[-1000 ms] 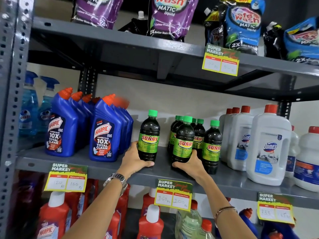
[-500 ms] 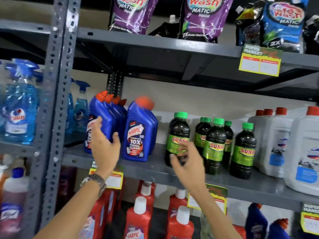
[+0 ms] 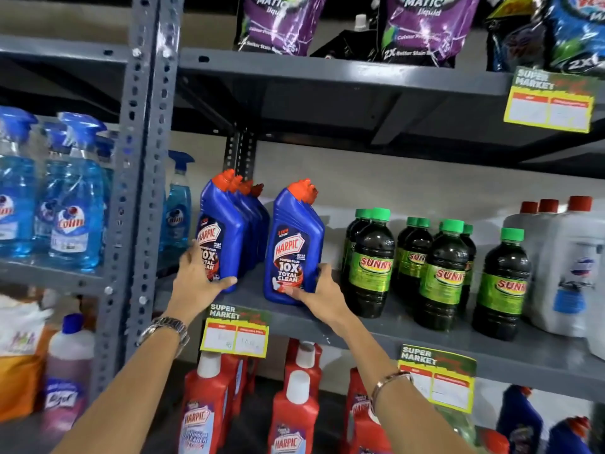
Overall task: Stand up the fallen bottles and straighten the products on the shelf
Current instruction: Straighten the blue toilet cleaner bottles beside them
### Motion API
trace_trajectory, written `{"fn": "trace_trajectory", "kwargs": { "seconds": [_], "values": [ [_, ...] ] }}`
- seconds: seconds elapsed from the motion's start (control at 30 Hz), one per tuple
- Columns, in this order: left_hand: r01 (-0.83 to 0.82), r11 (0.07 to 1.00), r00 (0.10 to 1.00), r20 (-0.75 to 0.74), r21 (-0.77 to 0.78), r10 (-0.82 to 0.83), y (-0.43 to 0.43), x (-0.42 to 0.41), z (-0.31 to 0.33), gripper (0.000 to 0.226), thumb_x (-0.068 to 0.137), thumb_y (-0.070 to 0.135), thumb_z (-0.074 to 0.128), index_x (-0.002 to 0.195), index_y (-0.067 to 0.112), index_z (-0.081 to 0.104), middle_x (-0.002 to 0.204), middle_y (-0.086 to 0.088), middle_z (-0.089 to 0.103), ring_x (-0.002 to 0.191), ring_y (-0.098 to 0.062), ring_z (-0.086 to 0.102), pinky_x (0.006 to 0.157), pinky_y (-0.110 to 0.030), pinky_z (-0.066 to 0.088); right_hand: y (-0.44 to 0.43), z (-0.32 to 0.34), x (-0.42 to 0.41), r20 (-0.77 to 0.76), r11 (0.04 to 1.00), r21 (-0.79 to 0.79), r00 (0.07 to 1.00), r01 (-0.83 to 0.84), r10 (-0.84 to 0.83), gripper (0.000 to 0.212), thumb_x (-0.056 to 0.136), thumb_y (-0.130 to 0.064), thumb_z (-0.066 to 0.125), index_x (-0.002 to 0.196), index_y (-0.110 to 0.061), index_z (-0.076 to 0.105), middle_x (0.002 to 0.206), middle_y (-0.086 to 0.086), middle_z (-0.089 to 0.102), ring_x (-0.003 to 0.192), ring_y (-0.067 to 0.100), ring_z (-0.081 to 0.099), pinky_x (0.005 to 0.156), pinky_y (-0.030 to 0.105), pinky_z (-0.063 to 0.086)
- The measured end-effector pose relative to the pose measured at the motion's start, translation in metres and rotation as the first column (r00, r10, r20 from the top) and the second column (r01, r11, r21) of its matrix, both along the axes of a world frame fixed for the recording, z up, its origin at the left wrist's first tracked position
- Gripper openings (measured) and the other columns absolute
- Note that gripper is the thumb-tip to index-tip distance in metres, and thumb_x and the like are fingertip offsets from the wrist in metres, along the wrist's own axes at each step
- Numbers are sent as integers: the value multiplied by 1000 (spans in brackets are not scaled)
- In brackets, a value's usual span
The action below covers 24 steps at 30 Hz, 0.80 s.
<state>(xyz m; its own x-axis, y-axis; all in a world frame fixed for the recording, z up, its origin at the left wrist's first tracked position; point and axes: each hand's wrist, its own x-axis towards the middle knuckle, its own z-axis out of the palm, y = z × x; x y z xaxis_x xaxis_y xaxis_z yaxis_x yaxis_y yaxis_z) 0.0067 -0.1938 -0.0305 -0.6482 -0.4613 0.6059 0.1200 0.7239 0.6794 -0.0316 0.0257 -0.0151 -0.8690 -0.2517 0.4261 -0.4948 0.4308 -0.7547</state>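
Note:
Two rows of blue Harpic bottles with orange caps stand upright on the grey middle shelf [image 3: 425,335]. My left hand [image 3: 196,283] grips the base of the front bottle of the left row [image 3: 222,234]. My right hand [image 3: 322,294] holds the lower right side of the front bottle of the right row [image 3: 296,244]. To the right stand several dark Sunny bottles [image 3: 373,260] with green caps, all upright. White Domex bottles [image 3: 569,263] with red caps fill the shelf's right end.
A perforated grey upright post [image 3: 144,178] divides this bay from blue spray bottles [image 3: 75,204] on the left. Red Harpic bottles [image 3: 294,417] stand on the shelf below. Detergent pouches [image 3: 422,31] sit on the shelf above. Price tags [image 3: 235,332] hang from the shelf edges.
Both hands have left the Sunny bottles and moved left to the blue Harpic bottles, each now gripping one. The view has shifted left and closer.

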Motion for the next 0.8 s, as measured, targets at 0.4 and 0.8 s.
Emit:
{"fn": "trace_trajectory", "kwargs": {
  "seconds": [0.4,0.8],
  "values": [
    [-72,992,822,-557,100,116,102,13,-3,64,91,44,48,144,14,28,152,-8,27,140,-23,22,114,-41,23,48,-20,29,-561,963,-131,783,235,-268,46,86,-22,57,129,-11,42,123,7,52,114,14,45,94,12,30],
    [555,795,581,-571,-243,-580,447,8,22,50,90,23,58,137,18,42,147,1,36,137,-7,29,113,-24,22,402,-13,16,-329,350,-727,147,590,-933,43,73,-16,56,110,4,55,114,24,60,112,35,51,98,44,38]
  ]
}}
